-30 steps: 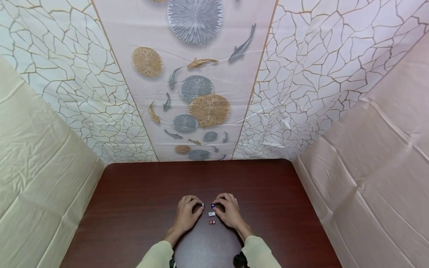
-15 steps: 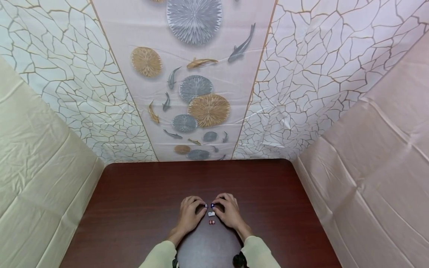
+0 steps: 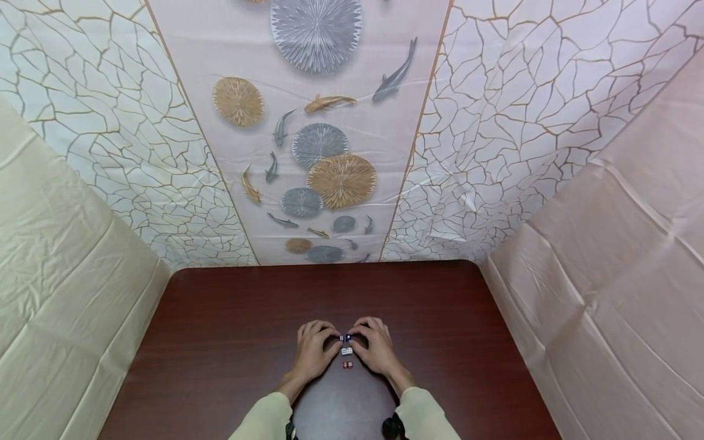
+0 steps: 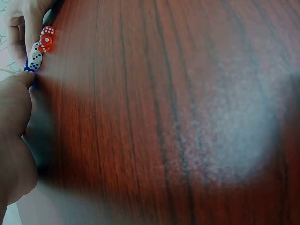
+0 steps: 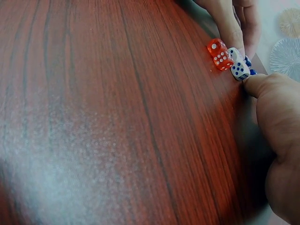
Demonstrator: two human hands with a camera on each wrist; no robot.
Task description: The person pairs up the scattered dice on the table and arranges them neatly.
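In the head view my left hand (image 3: 313, 349) pinches a small blue die (image 3: 341, 338) between thumb and forefinger. My right hand (image 3: 376, 346) holds another blue die (image 3: 349, 337) the same way, a narrow gap from the first. Just nearer to me lies a pair of white dice (image 3: 346, 351) side by side, and below them a pair of red dice (image 3: 348, 365). In the right wrist view the white dice (image 5: 239, 68) with blue pips largely cover the blue ones (image 5: 253, 72). Left thumb and fingers partly hide the blue die (image 4: 28, 68) in the left wrist view.
The dice sit on a dark reddish-brown wooden table (image 3: 231, 305) with a glossy light patch near me. A patterned cloth (image 3: 352, 134) hangs behind its far edge. Beige cloth panels (image 3: 66, 275) stand at both sides.
My left hand has moved right with its blue die, bringing it close to the one in my right hand. The right hand and the white and red dice have stayed put.
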